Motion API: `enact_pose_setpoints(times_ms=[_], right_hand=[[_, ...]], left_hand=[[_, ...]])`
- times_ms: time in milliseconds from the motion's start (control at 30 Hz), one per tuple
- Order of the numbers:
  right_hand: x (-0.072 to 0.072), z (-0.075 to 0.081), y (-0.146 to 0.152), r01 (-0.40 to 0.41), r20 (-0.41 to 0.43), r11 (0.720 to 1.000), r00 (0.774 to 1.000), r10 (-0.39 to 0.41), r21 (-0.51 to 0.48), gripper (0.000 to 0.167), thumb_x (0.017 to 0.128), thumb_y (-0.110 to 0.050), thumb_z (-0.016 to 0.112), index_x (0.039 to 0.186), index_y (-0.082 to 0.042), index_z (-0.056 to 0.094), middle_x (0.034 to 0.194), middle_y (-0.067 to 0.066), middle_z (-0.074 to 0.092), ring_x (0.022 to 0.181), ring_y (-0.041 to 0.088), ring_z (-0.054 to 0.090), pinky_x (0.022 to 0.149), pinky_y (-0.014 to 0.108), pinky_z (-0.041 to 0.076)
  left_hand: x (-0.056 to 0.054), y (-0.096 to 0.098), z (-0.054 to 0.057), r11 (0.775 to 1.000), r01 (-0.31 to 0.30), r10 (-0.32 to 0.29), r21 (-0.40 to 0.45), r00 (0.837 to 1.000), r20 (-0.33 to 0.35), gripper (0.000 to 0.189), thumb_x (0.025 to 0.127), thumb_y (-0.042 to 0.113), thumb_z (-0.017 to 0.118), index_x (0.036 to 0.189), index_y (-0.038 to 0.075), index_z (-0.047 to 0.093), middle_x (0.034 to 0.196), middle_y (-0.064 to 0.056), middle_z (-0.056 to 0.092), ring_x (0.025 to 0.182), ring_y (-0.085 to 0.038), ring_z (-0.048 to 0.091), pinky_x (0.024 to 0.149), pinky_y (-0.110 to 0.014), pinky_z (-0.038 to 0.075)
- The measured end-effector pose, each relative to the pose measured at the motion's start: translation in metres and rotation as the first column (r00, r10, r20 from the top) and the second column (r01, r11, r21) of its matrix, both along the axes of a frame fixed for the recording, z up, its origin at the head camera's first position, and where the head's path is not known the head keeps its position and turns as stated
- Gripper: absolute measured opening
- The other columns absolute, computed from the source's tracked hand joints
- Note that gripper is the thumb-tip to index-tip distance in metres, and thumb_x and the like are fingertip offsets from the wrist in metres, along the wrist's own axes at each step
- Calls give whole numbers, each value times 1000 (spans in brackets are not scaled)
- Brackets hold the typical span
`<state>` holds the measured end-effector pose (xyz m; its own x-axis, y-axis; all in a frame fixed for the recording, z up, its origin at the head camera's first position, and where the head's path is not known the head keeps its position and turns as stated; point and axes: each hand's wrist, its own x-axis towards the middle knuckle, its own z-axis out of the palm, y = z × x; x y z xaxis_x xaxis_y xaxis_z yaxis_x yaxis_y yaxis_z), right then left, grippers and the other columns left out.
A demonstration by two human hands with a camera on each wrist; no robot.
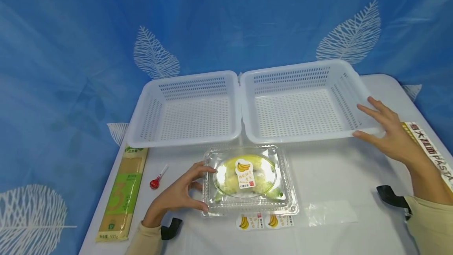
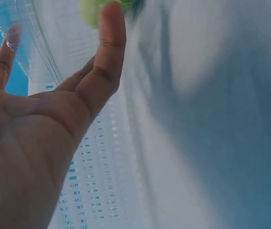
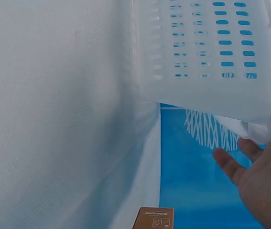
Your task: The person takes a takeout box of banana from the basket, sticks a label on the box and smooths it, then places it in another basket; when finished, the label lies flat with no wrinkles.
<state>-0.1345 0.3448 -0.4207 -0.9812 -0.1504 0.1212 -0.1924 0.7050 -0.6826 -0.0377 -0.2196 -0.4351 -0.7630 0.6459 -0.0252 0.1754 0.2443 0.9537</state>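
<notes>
A clear plastic clamshell box (image 1: 283, 192) lies in front of the two baskets, with yellow and green contents and a banana sticker (image 1: 245, 173) on its lid. My left hand (image 1: 182, 190) holds the box by its left side, thumb near the front corner and a finger at the lid's edge. In the left wrist view, the thumb and a finger stand on either side of the clear plastic. At the front right corner of the right white basket (image 1: 301, 133) is my right hand (image 1: 393, 133), its fingers spread about the rim. Firm contact there cannot be made out.
The left white basket (image 1: 184, 143) adjoins the right one. A green-labelled noodle pack (image 1: 122, 196) and a red lollipop (image 1: 154, 184) lie at left. Banana stickers (image 1: 265, 221) on a clear strip lie before the box. A pasta pack (image 1: 429, 148) lies beyond the right forearm.
</notes>
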Motion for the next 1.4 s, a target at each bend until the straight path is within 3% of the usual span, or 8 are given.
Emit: enact_pose_setpoints(times_ms=[267, 500, 700, 800, 900, 1000, 1200, 1400], right_hand=[[0, 0, -3, 43, 36, 999, 998, -43, 6, 80, 86, -18, 75, 154, -12, 31, 166, 5, 1, 150, 45, -7, 103, 80, -5], [1, -2, -3, 45, 61, 999, 997, -44, -16, 82, 87, -19, 74, 155, -15, 28, 166, -3, -4, 150, 44, -6, 102, 81, -1], [2, -4, -2, 45, 62, 999, 997, -43, -26, 83, 88, -18, 74, 156, -15, 26, 166, -1, -4, 150, 45, -6, 102, 81, 3], [2, -4, -2, 46, 65, 998, 997, -43, -30, 83, 88, -19, 74, 156, -15, 26, 166, -1, -3, 150, 45, -5, 101, 81, 5], [2, -3, -3, 48, 70, 999, 996, -47, -22, 84, 88, -21, 74, 156, -16, 26, 166, 0, -3, 149, 46, -4, 102, 81, 6], [1, -2, -3, 55, 73, 998, 996, -54, -11, 84, 88, -23, 74, 156, -17, 26, 166, 0, -3, 149, 46, -4, 101, 81, 6], [0, -4, 0, 55, 82, 998, 995, -54, -11, 84, 88, -24, 74, 156, -16, 26, 166, 2, -3, 148, 50, -3, 100, 82, 7], [1, -4, -1, 53, 91, 999, 994, -52, -12, 84, 88, -24, 74, 156, -15, 26, 166, 3, -4, 147, 51, -3, 99, 83, 8]], left_hand=[[3, -1, 2, 1000, 0, 0, -15, 999, -46, 80, 73, 11, 86, 141, 14, 44, 153, -17, 26, 69, -18, 53, 55, -26, 50], [7, 3, 5, 999, -29, 26, 32, 996, 86, 68, 82, 6, 79, 137, 13, 40, 148, -18, 28, 61, -4, 55, 54, -25, 52], [8, 8, 8, 997, -31, 21, 72, 991, 130, 63, 86, 4, 74, 137, 10, 37, 91, -22, 60, 55, -13, 60, 50, -29, 53], [10, 7, 13, 996, -28, 15, 88, 989, 149, 60, 88, 1, 69, 137, 8, 35, 87, -26, 61, 54, -14, 61, 50, -33, 54], [14, 6, 19, 994, -31, 14, 107, 988, 153, 58, 89, -2, 66, 137, 7, 34, 115, -32, 51, 57, -9, 59, 51, -35, 55], [17, 3, 27, 989, -17, -5, 149, 989, 147, 58, 89, -7, 62, 137, 4, 33, 105, -38, 53, 60, -6, 60, 52, -34, 55], [21, -1, 46, 985, 6, -26, 172, 993, 111, 59, 87, -11, 61, 137, 1, 33, 153, -31, 9, 64, -5, 59, 56, -30, 56], [17, -5, 68, 976, 55, -69, 210, 996, 60, 61, 83, -19, 58, 136, -5, 31, 147, -20, 22, 70, -11, 66, 58, -30, 56]])
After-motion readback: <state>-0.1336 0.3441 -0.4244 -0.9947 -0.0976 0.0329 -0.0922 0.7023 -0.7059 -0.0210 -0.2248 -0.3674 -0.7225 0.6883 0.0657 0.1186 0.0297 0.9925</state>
